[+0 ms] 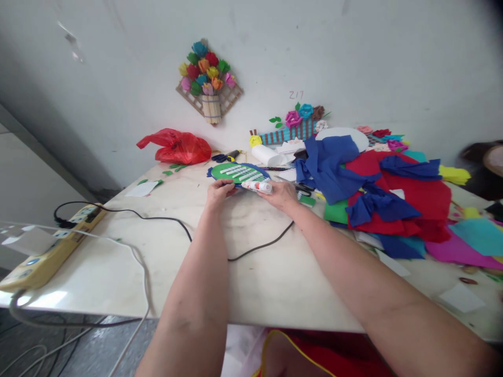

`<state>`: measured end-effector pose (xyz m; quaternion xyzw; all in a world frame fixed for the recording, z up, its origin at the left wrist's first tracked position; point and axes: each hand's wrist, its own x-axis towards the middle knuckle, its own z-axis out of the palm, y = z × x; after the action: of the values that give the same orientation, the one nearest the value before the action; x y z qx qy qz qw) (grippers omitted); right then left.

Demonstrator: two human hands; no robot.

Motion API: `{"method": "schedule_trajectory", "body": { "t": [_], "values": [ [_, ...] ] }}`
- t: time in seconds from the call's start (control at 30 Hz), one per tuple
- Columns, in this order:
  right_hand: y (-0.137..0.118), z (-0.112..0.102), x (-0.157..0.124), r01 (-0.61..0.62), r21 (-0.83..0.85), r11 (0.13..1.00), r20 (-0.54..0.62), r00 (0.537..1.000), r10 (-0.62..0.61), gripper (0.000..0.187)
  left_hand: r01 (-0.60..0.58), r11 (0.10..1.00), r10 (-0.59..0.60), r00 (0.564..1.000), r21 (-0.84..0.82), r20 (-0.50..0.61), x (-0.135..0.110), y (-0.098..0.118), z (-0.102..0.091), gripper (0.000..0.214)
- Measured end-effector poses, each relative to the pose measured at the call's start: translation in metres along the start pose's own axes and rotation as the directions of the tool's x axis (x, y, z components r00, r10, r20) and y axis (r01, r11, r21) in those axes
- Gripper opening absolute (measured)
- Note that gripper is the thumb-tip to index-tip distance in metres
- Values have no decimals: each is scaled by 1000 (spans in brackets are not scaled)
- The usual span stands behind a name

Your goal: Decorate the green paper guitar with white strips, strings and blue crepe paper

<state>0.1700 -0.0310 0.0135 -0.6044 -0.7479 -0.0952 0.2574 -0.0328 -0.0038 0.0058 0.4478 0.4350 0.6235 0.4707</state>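
A round craft piece [238, 173], green on a blue backing with several white strips on top, lies flat far out on the table. My left hand [218, 192] pinches its near left edge, fingers closed on it. My right hand [281, 195] is closed around a white glue tube with a red band [257, 186], which lies across the piece's near right edge with its tip pointing left.
A black cable [176, 222] runs across the pale table [118, 262] to a yellow power strip [51, 246] at the left edge. Heaps of blue, red, green and pink paper [393, 204] cover the right side. A red plastic bag [176, 147], scissors [226, 156] and paper-flower crafts stand by the wall.
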Motion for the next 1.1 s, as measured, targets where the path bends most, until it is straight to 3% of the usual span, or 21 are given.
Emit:
{"method": "schedule_trajectory", "body": {
  "t": [0.2, 0.73, 1.1],
  "values": [
    [-3, -1, 0, -19, -4, 1000, 16, 1000, 19, 43, 25, 999, -25, 999, 26, 21, -1, 0, 4, 37],
    [9, -3, 7, -89, 131, 987, 55, 995, 82, 39, 71, 997, -71, 997, -12, 0, 1, -2, 2, 31],
    [5, -4, 5, -65, 159, 985, 70, 996, 54, 36, 54, 998, -54, 999, -21, 1, 0, 2, 3, 23]
  ]
}}
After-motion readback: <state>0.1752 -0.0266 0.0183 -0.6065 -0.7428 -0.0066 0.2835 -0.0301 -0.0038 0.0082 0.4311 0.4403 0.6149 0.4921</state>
